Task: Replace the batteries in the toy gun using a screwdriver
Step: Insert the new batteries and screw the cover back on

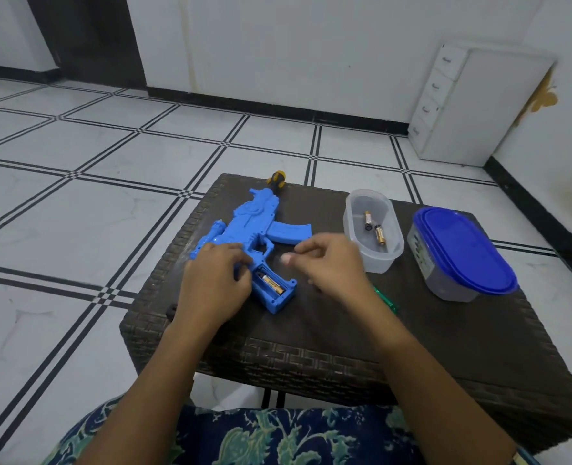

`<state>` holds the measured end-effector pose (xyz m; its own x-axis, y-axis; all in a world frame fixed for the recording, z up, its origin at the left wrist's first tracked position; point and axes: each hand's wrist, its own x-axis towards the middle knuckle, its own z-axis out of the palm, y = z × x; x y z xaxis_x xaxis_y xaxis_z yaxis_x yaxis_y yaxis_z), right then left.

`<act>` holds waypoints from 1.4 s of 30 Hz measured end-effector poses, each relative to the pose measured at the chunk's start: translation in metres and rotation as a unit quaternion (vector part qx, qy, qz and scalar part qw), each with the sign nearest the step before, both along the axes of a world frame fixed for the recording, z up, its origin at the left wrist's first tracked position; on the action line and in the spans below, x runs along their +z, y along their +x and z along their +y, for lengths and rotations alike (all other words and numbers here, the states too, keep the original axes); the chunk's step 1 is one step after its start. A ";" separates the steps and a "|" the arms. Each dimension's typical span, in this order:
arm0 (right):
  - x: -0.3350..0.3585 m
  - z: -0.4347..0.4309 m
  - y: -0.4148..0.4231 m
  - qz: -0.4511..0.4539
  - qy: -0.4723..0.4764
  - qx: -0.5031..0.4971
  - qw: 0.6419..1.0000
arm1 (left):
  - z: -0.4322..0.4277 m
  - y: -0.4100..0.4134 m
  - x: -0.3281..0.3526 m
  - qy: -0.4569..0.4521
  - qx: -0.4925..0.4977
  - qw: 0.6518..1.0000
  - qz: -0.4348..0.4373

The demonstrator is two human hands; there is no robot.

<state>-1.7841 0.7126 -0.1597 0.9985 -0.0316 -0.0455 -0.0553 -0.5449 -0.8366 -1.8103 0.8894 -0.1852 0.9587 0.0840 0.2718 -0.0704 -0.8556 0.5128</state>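
A blue toy gun (244, 226) lies on its side on the dark woven table (311, 347). Its handle compartment is uncovered, with one battery (273, 284) lying inside. My left hand (211, 283) grips the handle, its fingers curled at the compartment's edge. Just right of the handle, my right hand (328, 263) hovers slightly blurred, its fingers loosely curled with nothing visible in them. A green-handled screwdriver (387, 302) pokes out from under my right wrist. Another screwdriver's yellow-and-black handle (275, 181) shows behind the gun at the table's far edge.
A clear lidless tub (373, 260) holding two batteries (367, 220) (380, 234) stands right of the gun. A tub with a blue lid (462, 250) sits further right. A white drawer unit (462, 105) stands against the far wall on the tiled floor.
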 end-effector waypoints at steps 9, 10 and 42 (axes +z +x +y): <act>0.028 -0.061 0.065 -0.078 -0.211 -0.133 0.965 | -0.007 0.007 -0.008 0.012 -0.019 1.000 -0.018; 0.025 -0.064 0.074 -0.060 -0.230 -0.122 0.964 | -0.007 0.009 -0.009 0.010 -0.021 1.000 -0.020; 0.084 -0.045 0.037 -0.022 0.166 -0.008 0.986 | 0.005 0.025 -0.015 -0.061 -0.048 0.996 -0.032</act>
